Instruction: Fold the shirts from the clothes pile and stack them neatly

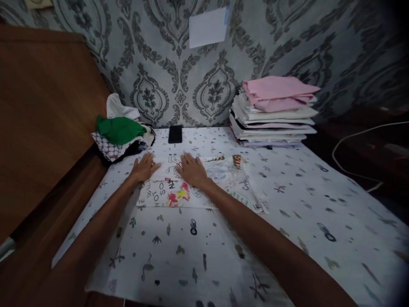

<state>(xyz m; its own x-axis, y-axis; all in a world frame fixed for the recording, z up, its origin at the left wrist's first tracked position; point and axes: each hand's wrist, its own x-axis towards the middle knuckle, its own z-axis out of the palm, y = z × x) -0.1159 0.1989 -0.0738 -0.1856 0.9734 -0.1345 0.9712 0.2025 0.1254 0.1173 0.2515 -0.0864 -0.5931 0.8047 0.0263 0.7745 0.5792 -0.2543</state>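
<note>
A white cloth garment (220, 183), folded into a long flat rectangle, lies across the covered table before me. Drawings, lettering and red and yellow patches are printed on it. My left hand (144, 168) rests on its left end, fingers stretched out and pointing away from me. Palm down near the middle, my right hand (192, 169) lies flat on the same garment. Neither hand grips anything. Some of the print under the hands and right forearm is hidden.
A stack of folded clothes (275, 119), pink on top, stands at the back right. At the back left is a loose heap of clothes (121, 128) beside a wooden panel (47, 106). A black phone (175, 134) lies near the wall. A white cable (345, 145) hangs at right.
</note>
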